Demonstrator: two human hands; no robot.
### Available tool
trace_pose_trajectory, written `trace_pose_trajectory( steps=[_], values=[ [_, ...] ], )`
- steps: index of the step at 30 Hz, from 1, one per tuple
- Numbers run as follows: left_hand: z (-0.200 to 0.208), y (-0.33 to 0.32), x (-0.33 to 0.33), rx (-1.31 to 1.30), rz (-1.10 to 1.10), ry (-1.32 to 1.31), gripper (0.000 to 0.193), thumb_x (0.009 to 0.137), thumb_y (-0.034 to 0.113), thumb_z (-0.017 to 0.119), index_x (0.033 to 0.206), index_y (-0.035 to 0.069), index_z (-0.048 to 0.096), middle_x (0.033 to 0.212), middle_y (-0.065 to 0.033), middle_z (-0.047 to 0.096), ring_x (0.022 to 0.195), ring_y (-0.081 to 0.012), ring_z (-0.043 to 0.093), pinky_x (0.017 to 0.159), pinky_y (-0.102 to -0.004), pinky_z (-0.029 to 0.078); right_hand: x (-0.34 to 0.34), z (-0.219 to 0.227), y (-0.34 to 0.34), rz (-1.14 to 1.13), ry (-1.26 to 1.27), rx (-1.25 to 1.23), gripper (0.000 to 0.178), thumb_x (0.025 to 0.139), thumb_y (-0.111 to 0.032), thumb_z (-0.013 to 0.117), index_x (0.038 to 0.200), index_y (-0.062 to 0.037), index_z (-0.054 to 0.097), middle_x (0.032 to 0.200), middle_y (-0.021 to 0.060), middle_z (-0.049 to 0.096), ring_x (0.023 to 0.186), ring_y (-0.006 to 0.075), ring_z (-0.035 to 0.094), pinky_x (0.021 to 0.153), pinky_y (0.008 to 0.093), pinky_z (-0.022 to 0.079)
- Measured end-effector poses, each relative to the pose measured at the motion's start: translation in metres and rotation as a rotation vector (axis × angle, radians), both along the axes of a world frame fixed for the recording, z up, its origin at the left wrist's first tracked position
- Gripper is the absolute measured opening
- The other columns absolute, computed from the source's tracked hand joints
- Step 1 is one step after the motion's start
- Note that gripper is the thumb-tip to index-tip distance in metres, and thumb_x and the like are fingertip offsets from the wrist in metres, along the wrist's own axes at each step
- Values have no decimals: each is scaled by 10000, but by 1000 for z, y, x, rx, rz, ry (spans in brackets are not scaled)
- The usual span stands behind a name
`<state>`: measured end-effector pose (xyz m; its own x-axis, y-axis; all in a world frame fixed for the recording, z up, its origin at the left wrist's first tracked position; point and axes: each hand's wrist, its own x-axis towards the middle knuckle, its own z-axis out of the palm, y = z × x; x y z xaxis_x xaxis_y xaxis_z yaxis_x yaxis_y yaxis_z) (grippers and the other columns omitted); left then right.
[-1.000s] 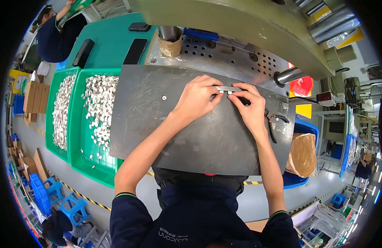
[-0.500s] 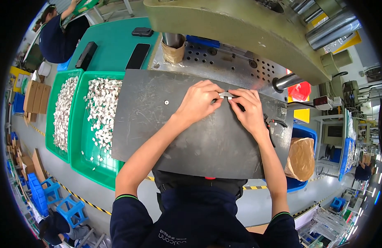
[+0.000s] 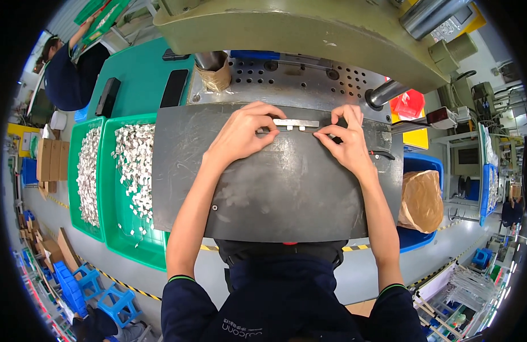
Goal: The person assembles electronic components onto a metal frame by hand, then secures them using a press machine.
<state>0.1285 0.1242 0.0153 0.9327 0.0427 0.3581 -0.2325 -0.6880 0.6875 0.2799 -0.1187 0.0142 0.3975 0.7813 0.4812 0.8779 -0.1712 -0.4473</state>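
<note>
A short, bright metal strip (image 3: 297, 122) lies crosswise on the dark sheet (image 3: 286, 188) in front of me. Two small white pieces (image 3: 296, 129) sit side by side against its near edge. My left hand (image 3: 240, 137) is at the strip's left end, thumb and forefinger closed together; whatever is between them is too small to make out. Just past the right end, my right hand (image 3: 349, 139) has thumb and forefinger brought together in a pinch, its other fingers curled above. Anything in that pinch is too fine to name.
Green bins (image 3: 135, 171) of small white parts stand at left. Beyond the sheet are a perforated metal plate (image 3: 297, 85) and a heavy machine beam (image 3: 309, 31). Red-handled pliers (image 3: 383, 154) lie by my right wrist; a brown paper bag (image 3: 421, 199) sits in a blue bin. A co-worker (image 3: 72, 74) stands far left.
My hands have moved apart, uncovering the metal strip and white pieces between them. The small round fitting on the sheet now appears nearer me, beside my left forearm. My view has shifted slightly.
</note>
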Motion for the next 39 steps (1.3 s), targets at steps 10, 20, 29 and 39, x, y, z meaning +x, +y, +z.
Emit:
trace_pose_trajectory(
  steps=[10, 20, 29, 39],
  values=[
    [11, 14, -9, 154, 15, -52, 73, 800, 63, 800, 833, 3, 776, 1185, -50, 752, 1099, -274, 674, 851, -388, 582, 5, 7, -3, 12, -40, -22, 187, 748, -129, 897, 868, -77, 763, 1055, 56, 565, 1088, 282, 524, 953, 426, 415],
    [-7, -20, -2, 112, 108, -136, 95, 817, 67, 813, 899, 20, 797, 1136, -40, 755, 1037, -259, 694, 847, -391, 593, -17, -3, 14, 20, -49, 80, 134, 816, -90, 843, 921, -52, 768, 1189, 27, 704, 1220, 268, 612, 1024, 426, 417],
    [-13, -34, 2, 50, 161, -141, 102, 820, 65, 820, 912, 22, 813, 1119, -68, 764, 1025, -273, 701, 876, -387, 583, -22, -10, 20, -23, -28, 50, 132, 821, -98, 840, 915, -40, 767, 1194, 28, 717, 1241, 251, 609, 1029, 423, 415],
    [-12, -32, 1, 49, 138, -127, 91, 826, 91, 821, 888, 29, 798, 1097, -54, 747, 1042, -265, 693, 868, -405, 581, -23, -8, 17, 9, 2, 26, 134, 830, -96, 837, 912, -36, 750, 1185, 37, 717, 1213, 253, 620, 1023, 414, 424]
  ],
)
